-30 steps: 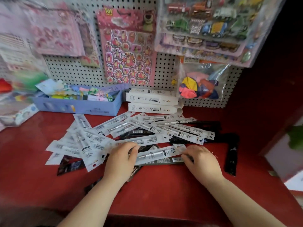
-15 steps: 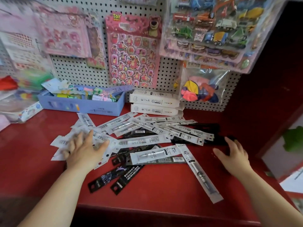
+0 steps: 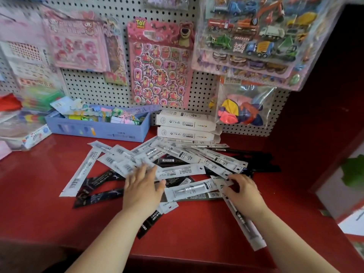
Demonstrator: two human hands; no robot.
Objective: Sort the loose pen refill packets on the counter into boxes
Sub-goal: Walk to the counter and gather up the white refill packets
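Refill packets [image 3: 182, 171] lie scattered across the red table [image 3: 39, 194], in front of two stacked white boxes [image 3: 185, 123]. The left hand [image 3: 142, 189] rests spread flat on the pile. The right hand [image 3: 243, 192] bends its fingers onto the pile's right edge; whether it grips cannot be told.

refill packets [image 3: 178, 172]: white and black, overlapping heap on counter | boxes [image 3: 185, 127]: two white, stacked behind

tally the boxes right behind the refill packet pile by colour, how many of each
White boxes, stacked one on the other: 2
Blue box, open-topped: 1
Total: 3
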